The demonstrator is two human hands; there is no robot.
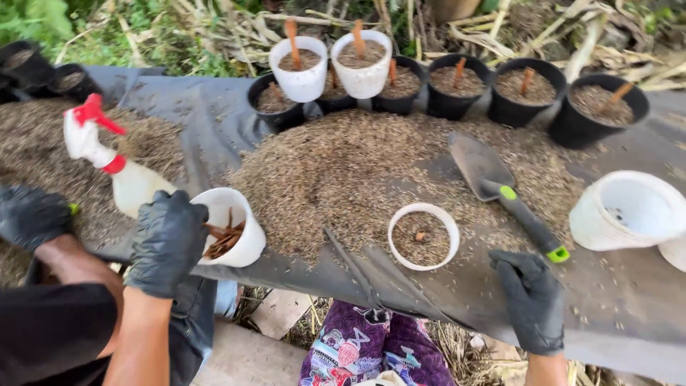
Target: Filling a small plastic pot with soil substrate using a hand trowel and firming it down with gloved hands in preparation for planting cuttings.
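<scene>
A bench (629, 314) under a black sheet carries a wide heap of husks (357, 171), with filled pots (529, 93) along its far edge and an empty white pot (629, 211) tipped at the right. A trowel (500, 189) lies on the heap. The left hand (168, 243), gloved in black, reaches up from below, its fingers wrapped around the near side of a white cup (239, 229) at the heap's left edge. The cup leans, so a firm, level grip would likely keep the brown sticks (223, 239) inside it. The right hand (532, 300) rests palm down on the sheet below the trowel's handle, fingers loosely together, holding nothing. A co-worker's gloved hand (32, 214) sits beside a spray bottle (125, 179).
</scene>
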